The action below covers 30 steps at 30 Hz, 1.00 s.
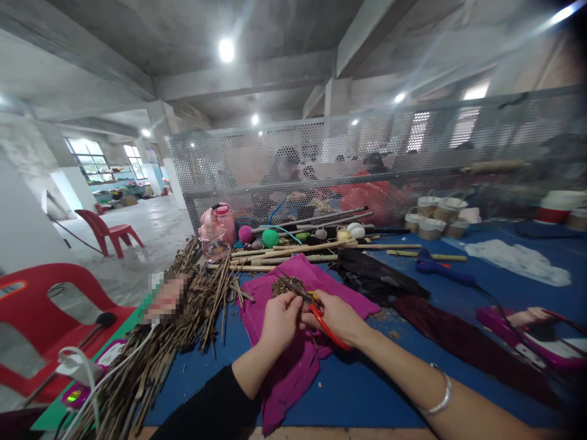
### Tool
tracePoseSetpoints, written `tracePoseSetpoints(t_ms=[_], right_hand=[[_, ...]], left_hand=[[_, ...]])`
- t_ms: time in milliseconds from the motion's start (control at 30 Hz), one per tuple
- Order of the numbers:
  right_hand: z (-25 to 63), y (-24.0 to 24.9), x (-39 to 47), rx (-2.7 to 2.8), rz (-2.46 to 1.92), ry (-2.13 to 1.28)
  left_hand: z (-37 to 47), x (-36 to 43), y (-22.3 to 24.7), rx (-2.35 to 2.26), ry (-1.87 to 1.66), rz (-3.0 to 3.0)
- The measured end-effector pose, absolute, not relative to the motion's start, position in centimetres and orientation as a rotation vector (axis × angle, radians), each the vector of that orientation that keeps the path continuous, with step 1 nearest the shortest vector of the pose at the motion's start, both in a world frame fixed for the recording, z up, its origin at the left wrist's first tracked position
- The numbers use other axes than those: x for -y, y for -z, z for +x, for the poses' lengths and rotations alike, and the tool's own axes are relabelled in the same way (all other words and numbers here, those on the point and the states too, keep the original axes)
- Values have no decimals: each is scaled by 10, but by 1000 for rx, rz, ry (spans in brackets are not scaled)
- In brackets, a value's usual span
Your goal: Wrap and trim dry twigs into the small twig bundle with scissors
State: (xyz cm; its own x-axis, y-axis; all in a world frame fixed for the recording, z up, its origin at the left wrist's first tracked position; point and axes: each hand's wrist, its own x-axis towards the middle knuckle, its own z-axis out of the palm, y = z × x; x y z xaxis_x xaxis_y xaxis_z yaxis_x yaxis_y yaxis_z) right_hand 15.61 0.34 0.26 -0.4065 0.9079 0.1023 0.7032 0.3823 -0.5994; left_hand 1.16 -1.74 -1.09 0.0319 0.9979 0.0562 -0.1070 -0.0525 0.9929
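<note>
1. The left hand [279,316] is pinching nearly closed, seemingly on the brown twig clump [283,285] just beyond it.
2. The right hand [339,315] is gripping a red-handled tool [327,327] firmly.
3. Magenta cloth [288,388] is lying beneath both hands.

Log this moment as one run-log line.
left hand: by brown twiggy clump, grip unclear | right hand: holding red-handled tool | beneath: magenta cloth | left side: heaped dried stems
</note>
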Motion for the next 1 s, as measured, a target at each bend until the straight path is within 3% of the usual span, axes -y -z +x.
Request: tracePoseSetpoints(t_ms=[500,1000], right_hand=[[158,-9,-5,2301,-1485,-334],[156,-4,-4,2243,-1417,-517]], left_hand=[[8,16,10,-1179,-1306,1190],[8,15,10,-1215,-1352,1220]])
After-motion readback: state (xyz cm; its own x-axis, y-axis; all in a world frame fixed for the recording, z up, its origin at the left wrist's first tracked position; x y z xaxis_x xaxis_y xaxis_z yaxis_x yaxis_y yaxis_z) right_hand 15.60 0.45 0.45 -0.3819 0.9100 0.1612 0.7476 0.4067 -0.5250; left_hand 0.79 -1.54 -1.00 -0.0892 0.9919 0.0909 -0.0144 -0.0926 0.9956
